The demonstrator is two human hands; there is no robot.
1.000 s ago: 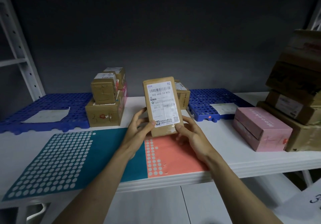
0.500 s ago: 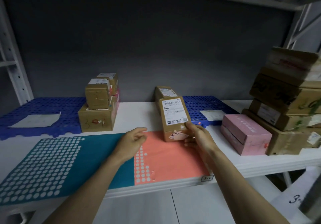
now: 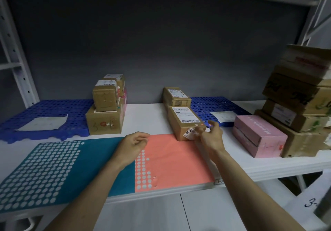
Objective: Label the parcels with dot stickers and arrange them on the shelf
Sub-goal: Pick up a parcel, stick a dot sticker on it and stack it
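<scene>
Brown parcel (image 3: pixel 186 123) lies flat on white shelf (image 3: pixel 148 117), front edge on coral sticker sheet (image 3: pixel 175 159). Right hand (image 3: pixel 210 135) loose-fingered just beside its front corner, contact unclear. Left hand (image 3: pixel 132 144) relaxed, holding nothing, over the sheet.

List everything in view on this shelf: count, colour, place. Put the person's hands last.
Sticker sheets: two, teal at front left and coral beside it at front centre.
Brown parcels, centre: two, the front parcel at the coral sheet's back edge, the rear parcel behind it.
Left stack: brown boxes, at least three, count behind unclear.
Blue perforated mats: two, back left and back right, each with a white paper on it.
Pink box: one, right of centre.
Right stack: brown cartons, several, far right.
Shelf: white.
Left hand: loosely curled, empty, over the sheets.
Right hand: fingers at the front parcel's near corner.
</scene>
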